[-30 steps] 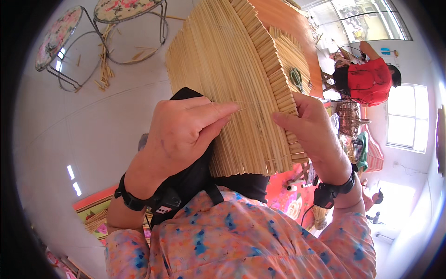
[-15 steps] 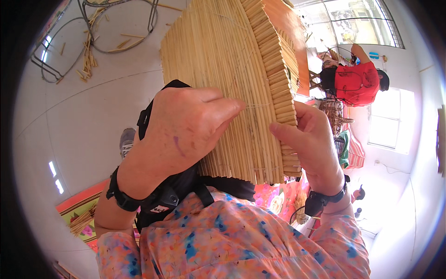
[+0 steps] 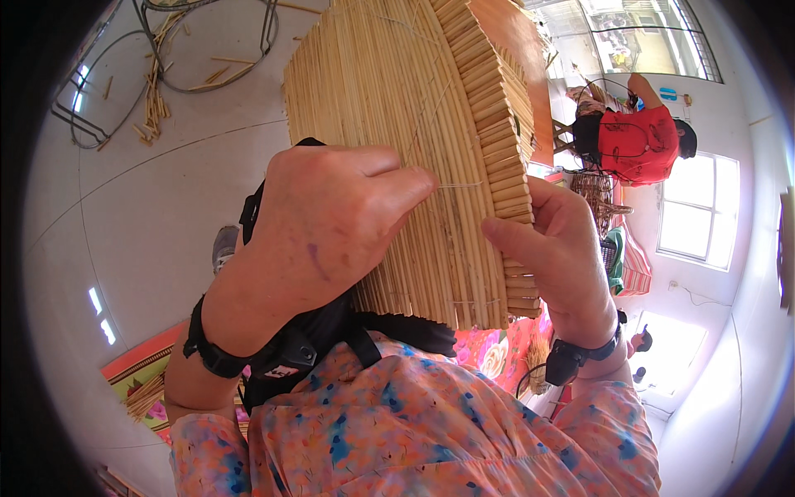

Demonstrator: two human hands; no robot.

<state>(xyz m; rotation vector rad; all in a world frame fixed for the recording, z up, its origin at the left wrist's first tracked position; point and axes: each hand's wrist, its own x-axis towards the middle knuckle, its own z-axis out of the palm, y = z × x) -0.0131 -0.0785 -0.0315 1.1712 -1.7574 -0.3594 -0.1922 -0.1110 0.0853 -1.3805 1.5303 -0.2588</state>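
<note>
A straw panel (image 3: 389, 91) of many pale stalks laid side by side stands tilted in front of me, with a folded band of short stalk ends along its right edge. Over its face, my left hand (image 3: 331, 215) is closed in a pinch. A thin pale thread (image 3: 461, 185) runs straight from those fingertips to the panel near the band. My right hand (image 3: 563, 248) grips the right edge, its thumb pressed on the front and its fingers behind, mostly hidden. Fine stitches of thread cross the stalks in several places.
A wire frame (image 3: 217, 89) stands at the far left on the pale floor, with loose straw pieces (image 3: 154, 108) scattered about. A person in red (image 3: 636, 145) sits at the right, near a wicker basket (image 3: 598, 195). A bundle of stalks (image 3: 147, 396) lies on a patterned cloth at lower left.
The thread at my left fingertips shows longer and straighter now. My left hand has shifted very slightly; my right hand keeps its grip on the panel's edge.
</note>
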